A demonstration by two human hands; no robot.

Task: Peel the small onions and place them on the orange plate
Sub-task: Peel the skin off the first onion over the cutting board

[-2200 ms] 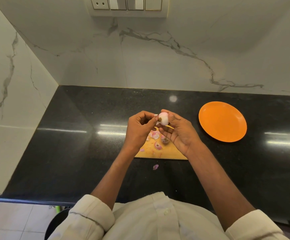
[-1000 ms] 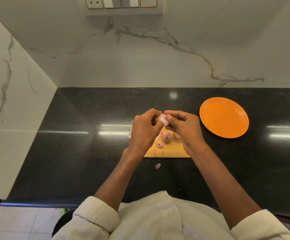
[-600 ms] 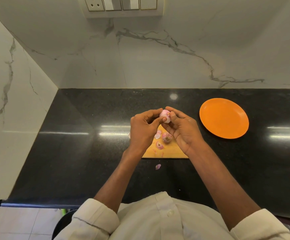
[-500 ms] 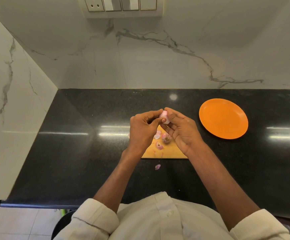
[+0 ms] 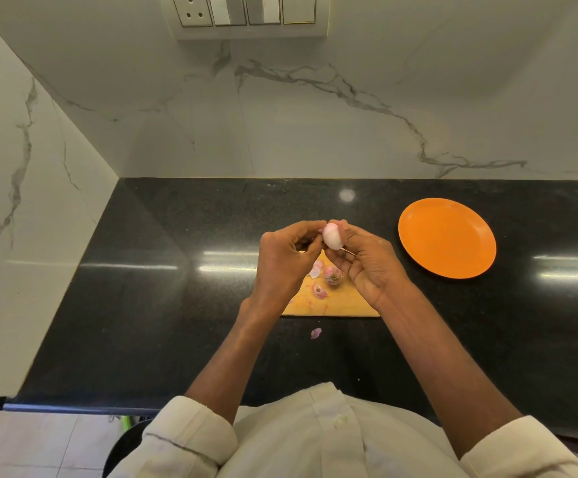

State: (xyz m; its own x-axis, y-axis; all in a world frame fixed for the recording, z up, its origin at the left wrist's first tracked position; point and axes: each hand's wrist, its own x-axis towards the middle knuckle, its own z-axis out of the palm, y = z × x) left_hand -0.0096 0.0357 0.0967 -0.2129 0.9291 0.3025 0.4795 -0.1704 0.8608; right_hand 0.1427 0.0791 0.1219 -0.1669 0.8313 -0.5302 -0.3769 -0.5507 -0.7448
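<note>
Pale pink, nearly white: the onion (image 5: pixel 332 237) held up above the far edge of the wooden board (image 5: pixel 344 303), pinched between both hands. Left hand (image 5: pixel 286 262) has thumb and fingertips curled onto the onion's left side; right hand (image 5: pixel 367 262) cups it from the right, fingers curled round it. It looks mostly bare of skin (a thin stalk or root thread sticks out below it, toward the right palm).

On the board, under the hands: a second onion (image 5: pixel 333 274), skin on, and loose peel scraps (image 5: pixel 319 290). One scrap (image 5: pixel 316 333) lies on the black counter (image 5: pixel 163 288) just off the board's near edge.

Orange plate (image 5: pixel 447 238) sits on the counter, well to the right of the board, nothing on it.

Risks, as judged:
- Bare onion is slick; a hard tug at the last shred could squirt it out of the pinch onto the counter or the floor.
- Carrying it to the plate with shreds clinging would leave peel there.
- A sweep of the right wrist could nudge the unpeeled onion off the board.
</note>
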